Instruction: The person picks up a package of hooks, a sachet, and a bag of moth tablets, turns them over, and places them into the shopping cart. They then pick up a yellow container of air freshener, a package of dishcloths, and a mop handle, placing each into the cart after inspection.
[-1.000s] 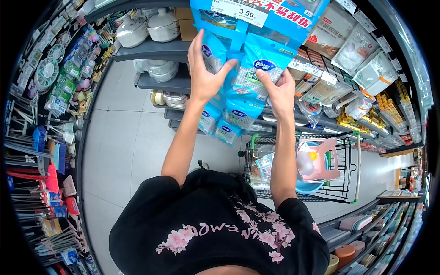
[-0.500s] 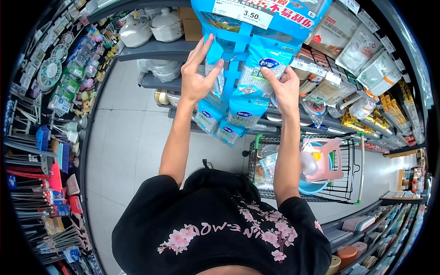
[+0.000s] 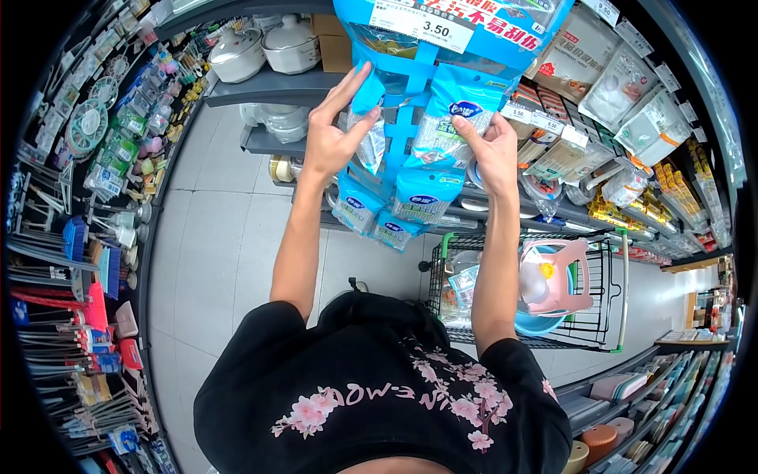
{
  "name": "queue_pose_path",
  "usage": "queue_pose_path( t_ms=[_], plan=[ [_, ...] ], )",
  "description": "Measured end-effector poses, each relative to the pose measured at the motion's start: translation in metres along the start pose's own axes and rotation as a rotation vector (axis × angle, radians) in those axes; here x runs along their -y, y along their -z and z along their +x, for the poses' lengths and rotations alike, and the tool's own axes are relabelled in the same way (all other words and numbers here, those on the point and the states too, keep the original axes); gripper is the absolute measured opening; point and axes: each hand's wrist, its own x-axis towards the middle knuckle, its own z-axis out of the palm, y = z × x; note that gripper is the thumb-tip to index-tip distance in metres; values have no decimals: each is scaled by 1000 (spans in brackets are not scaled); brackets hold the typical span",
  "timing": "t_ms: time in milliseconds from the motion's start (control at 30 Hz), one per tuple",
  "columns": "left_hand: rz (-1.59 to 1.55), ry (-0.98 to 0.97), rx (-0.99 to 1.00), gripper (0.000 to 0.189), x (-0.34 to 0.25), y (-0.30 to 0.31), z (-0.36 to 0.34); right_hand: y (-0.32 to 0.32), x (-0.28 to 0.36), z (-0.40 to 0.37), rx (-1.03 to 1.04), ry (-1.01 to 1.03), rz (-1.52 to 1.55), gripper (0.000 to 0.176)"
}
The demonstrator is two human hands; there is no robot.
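In front of me hangs a blue display strip point(image 3: 404, 138) with scouring pad packets on it, blue with silvery-grey contents. My left hand point(image 3: 338, 130) pinches the upper left packet point(image 3: 371, 142), thumb in front and fingers along its outer edge; that packet is turned sideways. My right hand point(image 3: 491, 146) grips the upper right packet point(image 3: 450, 118), its thumb pressed on the front label and the other fingers partly hidden behind. Several more packets hang below, among them a lower right one point(image 3: 426, 196) and a lower left one point(image 3: 357, 207). A price tag point(image 3: 422, 25) reading 3.50 sits on the header above.
A shopping cart point(image 3: 604, 292) stands at my right, holding a pink plastic stool point(image 3: 560, 276) and a blue basin point(image 3: 541, 324). White lidded pots point(image 3: 290, 46) sit on the shelf behind. Racks of brushes point(image 3: 75, 237) line the left; packaged goods point(image 3: 624, 83) hang at right.
The upper left packet in my left hand has turned slightly, showing more of its silvery side. My right hand keeps its hold, nearly unmoved.
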Motion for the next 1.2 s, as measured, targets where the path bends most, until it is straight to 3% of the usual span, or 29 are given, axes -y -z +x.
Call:
queue_pose_path(
  t_ms=[533,600,667,733,1000,1200],
  plan=[
    [-104,64,28,53,-13,16,-1,-1,6,1,-39,-28,-5,39],
    [-453,229,11,45,10,50,-10,13,5,4,-72,-20,4,39],
    [-164,64,26,39,-19,45,-5,12,15,7,-21,26,-80,39],
    [-209,131,-2,40,-28,44,-2,2,54,7,-36,-22,-307,40],
    [-293,74,-35,58,-19,18,2,10,37,9,-46,-15,-97,43],
    [-558,319,-84,46,10,19,-17,8,10,5,-136,33,-82,39]
  ],
)
